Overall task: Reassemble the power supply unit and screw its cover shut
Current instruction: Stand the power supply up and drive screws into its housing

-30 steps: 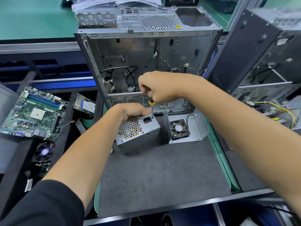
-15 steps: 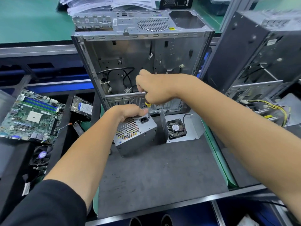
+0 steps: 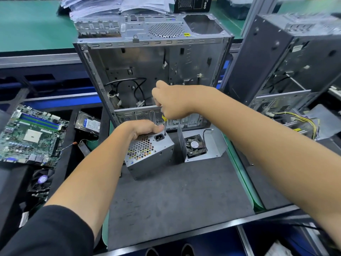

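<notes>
Since the right hand (image 3: pixel 172 102) is wrapped tight around the screwdriver (image 3: pixel 164 124), you only get a bit of yellow handle and the thin shaft poking out below the fist. The tip sits at the top corner of the power supply (image 3: pixel 149 154), next to its socket, but the screw itself is too small to make out. The left hand (image 3: pixel 142 127) grips the box's top edge, fingers curled over the far side and hidden. The box stands on the grey mat (image 3: pixel 175 200) toward its back edge, just in front of the open computer case (image 3: pixel 153 71), with a fan bracket (image 3: pixel 197 145) beside it. Compared with a second ago, nothing's really moved on the mat; the right fist has just turned a little on the handle.
</notes>
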`<action>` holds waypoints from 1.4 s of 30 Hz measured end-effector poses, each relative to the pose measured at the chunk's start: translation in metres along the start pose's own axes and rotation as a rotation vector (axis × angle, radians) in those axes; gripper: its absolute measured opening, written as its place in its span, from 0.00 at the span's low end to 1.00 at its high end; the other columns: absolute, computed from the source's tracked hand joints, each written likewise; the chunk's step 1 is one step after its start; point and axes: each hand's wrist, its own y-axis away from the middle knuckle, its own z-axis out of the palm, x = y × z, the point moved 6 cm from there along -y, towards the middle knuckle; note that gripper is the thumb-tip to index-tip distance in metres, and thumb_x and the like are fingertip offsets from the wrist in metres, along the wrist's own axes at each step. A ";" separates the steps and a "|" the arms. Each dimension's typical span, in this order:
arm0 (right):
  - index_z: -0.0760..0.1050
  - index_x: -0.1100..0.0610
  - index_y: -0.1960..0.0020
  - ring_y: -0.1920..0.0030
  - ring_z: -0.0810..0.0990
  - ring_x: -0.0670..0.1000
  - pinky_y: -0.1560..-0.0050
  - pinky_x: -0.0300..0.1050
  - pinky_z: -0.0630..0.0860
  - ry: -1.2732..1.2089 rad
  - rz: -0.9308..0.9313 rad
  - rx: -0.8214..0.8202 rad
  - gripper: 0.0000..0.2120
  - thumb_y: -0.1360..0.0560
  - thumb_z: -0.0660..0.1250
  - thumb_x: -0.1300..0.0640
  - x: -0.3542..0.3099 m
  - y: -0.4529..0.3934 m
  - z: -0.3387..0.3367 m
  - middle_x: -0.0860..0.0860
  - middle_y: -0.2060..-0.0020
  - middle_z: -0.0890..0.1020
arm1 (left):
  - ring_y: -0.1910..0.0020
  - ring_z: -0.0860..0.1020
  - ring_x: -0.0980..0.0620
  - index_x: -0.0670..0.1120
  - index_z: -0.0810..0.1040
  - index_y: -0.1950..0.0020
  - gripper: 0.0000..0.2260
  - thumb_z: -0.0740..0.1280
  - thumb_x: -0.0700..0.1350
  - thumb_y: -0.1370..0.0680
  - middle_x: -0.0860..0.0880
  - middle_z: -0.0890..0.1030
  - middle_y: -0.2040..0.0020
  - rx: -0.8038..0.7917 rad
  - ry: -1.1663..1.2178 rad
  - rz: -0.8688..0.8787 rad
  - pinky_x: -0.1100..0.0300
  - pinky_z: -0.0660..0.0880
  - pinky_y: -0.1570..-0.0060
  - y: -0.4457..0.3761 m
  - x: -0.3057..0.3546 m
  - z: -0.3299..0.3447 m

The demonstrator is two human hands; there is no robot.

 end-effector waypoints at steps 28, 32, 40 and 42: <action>0.63 0.57 0.60 0.64 0.67 0.56 0.65 0.46 0.62 0.200 0.064 0.172 0.16 0.18 0.53 0.48 -0.001 -0.007 -0.007 0.52 0.66 0.63 | 0.58 0.75 0.48 0.40 0.75 0.43 0.21 0.63 0.57 0.22 0.44 0.78 0.54 -0.019 0.052 -0.032 0.56 0.68 0.50 0.003 0.000 0.003; 0.64 0.58 0.51 0.65 0.71 0.55 0.66 0.48 0.64 0.041 -0.013 -0.012 0.03 0.24 0.58 0.60 0.000 -0.002 0.005 0.51 0.52 0.62 | 0.52 0.72 0.46 0.38 0.75 0.42 0.23 0.63 0.57 0.21 0.41 0.76 0.50 -0.030 0.058 -0.035 0.53 0.68 0.49 0.003 -0.001 0.002; 0.63 0.54 0.64 0.66 0.69 0.55 0.71 0.43 0.61 0.061 -0.003 0.192 0.14 0.22 0.62 0.54 -0.008 -0.007 -0.001 0.50 0.68 0.64 | 0.52 0.70 0.47 0.40 0.73 0.46 0.19 0.63 0.57 0.22 0.42 0.74 0.50 -0.037 0.064 -0.021 0.53 0.67 0.47 0.005 0.000 0.003; 0.61 0.56 0.62 0.66 0.66 0.56 0.68 0.45 0.61 0.170 0.040 0.243 0.16 0.19 0.57 0.49 -0.010 -0.009 -0.002 0.50 0.69 0.60 | 0.50 0.72 0.46 0.40 0.74 0.43 0.20 0.63 0.57 0.22 0.43 0.76 0.47 -0.046 0.084 -0.018 0.52 0.69 0.43 0.004 -0.001 0.003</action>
